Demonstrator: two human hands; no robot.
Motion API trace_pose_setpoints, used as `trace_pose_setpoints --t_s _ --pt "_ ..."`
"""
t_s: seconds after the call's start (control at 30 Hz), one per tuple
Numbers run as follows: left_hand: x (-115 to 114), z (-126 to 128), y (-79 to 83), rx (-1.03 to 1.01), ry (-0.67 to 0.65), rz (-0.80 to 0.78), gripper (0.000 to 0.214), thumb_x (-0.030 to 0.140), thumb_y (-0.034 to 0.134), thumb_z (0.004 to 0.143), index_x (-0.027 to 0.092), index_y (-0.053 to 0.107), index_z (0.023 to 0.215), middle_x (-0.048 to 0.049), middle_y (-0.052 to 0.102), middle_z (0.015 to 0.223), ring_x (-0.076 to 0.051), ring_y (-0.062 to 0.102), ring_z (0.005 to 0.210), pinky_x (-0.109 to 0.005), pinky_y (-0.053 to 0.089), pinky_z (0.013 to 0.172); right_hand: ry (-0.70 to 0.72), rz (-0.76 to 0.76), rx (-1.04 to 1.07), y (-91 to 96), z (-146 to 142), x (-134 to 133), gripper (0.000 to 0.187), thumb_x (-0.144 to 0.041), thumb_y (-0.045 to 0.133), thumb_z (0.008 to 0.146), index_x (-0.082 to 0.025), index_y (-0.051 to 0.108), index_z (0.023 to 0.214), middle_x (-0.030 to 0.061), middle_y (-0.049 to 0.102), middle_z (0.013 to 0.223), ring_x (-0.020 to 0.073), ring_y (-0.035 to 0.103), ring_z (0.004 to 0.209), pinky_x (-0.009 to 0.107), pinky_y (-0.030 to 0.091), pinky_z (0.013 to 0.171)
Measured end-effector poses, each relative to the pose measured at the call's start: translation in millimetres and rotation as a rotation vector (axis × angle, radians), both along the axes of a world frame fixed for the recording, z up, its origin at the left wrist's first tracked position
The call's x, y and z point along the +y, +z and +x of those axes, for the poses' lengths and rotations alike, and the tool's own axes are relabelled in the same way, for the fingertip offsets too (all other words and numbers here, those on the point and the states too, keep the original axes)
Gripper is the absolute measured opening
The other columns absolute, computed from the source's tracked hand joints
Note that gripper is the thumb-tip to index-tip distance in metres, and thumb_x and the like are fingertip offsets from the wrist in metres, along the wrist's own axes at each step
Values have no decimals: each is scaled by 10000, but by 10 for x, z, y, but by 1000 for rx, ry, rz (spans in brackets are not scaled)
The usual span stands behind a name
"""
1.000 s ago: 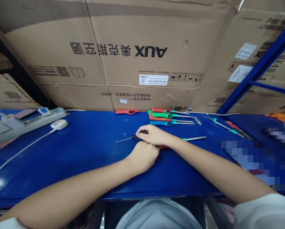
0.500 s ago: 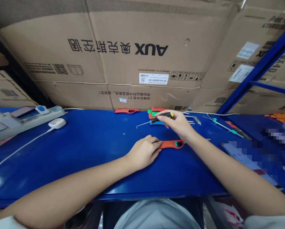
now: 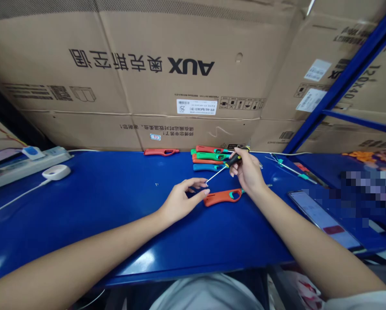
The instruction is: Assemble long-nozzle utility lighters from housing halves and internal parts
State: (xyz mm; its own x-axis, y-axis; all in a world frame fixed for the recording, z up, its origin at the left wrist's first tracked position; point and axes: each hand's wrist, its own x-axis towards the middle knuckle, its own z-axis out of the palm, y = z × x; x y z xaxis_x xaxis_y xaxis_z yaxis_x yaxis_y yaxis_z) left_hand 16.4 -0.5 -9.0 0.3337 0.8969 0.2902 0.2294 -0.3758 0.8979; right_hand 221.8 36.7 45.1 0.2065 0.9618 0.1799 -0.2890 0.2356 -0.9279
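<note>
My right hand (image 3: 248, 172) grips a small black-handled screwdriver (image 3: 227, 165), its thin shaft slanting down to the left. My left hand (image 3: 183, 198) lies on the blue table (image 3: 115, 215), thumb and forefinger apart, their tips close to the shaft's tip; I cannot tell whether they touch it. An orange stick lighter (image 3: 223, 196) with a teal trigger lies between both hands. Behind it is a stack of red, green and blue lighters (image 3: 212, 158), and a lone red handle (image 3: 161, 151) lies further left.
Cardboard AUX boxes (image 3: 167, 73) wall the table's back. A power strip (image 3: 21, 161) and white puck with cable (image 3: 55, 172) sit at the left. A phone (image 3: 322, 217) lies at the right near thin teal tools (image 3: 293, 170) and a blue shelf post (image 3: 341, 77).
My right hand lifted the screwdriver off the table, carried it right, then tilted its tip down toward my left hand. The left hand uncovered the orange lighter and opened its fingers.
</note>
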Motion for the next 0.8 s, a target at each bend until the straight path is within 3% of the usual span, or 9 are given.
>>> trace_pose_setpoints --t_s 0.13,0.3,0.53,0.8 --pt "-6 19 53 -171 -48 -143 374 356 742 813 136 712 1113 -111 766 1078 -221 704 991 -336 549 861 40 -41 4 -48 -29 -4 326 -457 742 734 -179 589 656 -83 412 420 73 384 341 216 359 343" --pt "-46 28 67 -220 -29 -218 352 397 761 798 152 752 1050 -97 781 1056 -241 720 1001 -361 548 911 31 -23 6 -45 -30 -6 285 -423 715 748 -181 591 663 -80 415 421 75 386 339 217 349 344" --pt "-39 6 98 -179 11 -138 267 415 706 853 165 783 904 -68 798 928 -227 739 901 -321 568 836 26 -27 -20 -34 -26 -12 297 -441 697 776 -191 571 676 -85 407 426 70 378 336 214 345 345" --pt "-25 -10 65 -144 36 -125 232 392 723 839 182 796 904 -56 799 921 -223 733 888 -317 550 837 39 -41 -1 -33 -20 -6 274 -415 699 758 -184 583 670 -82 412 422 71 376 338 214 342 346"
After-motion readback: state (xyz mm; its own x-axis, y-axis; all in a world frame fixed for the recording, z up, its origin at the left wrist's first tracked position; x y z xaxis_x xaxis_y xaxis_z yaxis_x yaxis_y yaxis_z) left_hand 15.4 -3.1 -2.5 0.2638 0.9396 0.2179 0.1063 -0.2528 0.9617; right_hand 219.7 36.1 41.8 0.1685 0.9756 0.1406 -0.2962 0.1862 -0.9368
